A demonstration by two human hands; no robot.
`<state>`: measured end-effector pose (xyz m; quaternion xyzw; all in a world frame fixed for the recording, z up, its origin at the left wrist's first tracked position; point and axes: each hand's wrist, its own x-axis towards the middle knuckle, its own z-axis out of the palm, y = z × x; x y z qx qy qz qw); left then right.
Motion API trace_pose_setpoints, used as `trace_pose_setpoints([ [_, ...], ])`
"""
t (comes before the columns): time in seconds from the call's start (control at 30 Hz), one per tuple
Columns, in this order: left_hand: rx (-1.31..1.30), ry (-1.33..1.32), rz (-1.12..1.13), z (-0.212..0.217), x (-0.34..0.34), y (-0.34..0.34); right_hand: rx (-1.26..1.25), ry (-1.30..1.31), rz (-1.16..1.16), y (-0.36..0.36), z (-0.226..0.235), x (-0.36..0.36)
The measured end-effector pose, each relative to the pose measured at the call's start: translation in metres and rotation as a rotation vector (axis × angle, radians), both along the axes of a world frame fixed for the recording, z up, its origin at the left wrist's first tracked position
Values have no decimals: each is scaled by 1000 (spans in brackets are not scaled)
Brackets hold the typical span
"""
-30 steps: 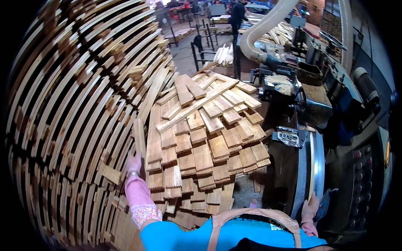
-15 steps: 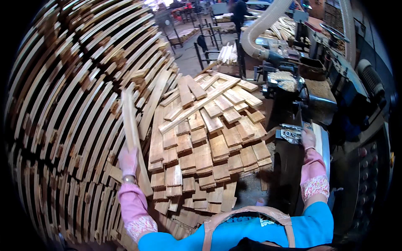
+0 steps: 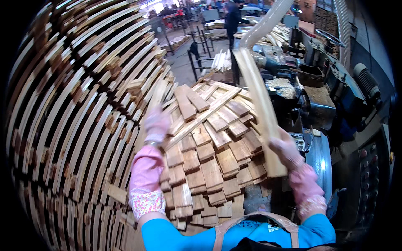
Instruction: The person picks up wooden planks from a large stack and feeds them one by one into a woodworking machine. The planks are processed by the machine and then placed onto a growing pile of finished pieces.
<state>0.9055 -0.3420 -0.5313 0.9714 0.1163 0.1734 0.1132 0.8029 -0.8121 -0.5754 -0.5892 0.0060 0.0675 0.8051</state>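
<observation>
The right hand [image 3: 286,148] grips a wooden board [image 3: 256,88] near its lower end, long axis running forward-left, while the blurred left hand [image 3: 157,122], grip impossible to tell, overlaps another plank [image 3: 157,93]

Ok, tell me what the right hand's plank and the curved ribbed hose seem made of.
Plank in the right hand: bare-looking wood, judging by its pale tan colour; a clear coat can't be ruled out. Curved ribbed hose: probably plastic, milky finish, given its translucent-looking, ringed wall.

Woodworking workshop; stacked boards [image 3: 211,170], wood shavings [image 3: 283,88] and ribbed hose [image 3: 270,21] show it.
</observation>
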Motion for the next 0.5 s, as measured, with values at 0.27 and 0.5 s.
trace_pose_setpoints([
  [0.27, 406, 466, 342, -135, -18, 163, -1561, 275, -637, -213, -178, -307],
  [0.5, 350, 539, 508, -91, -8, 143, -1867, 182, -742, -286, -271, -234],
])
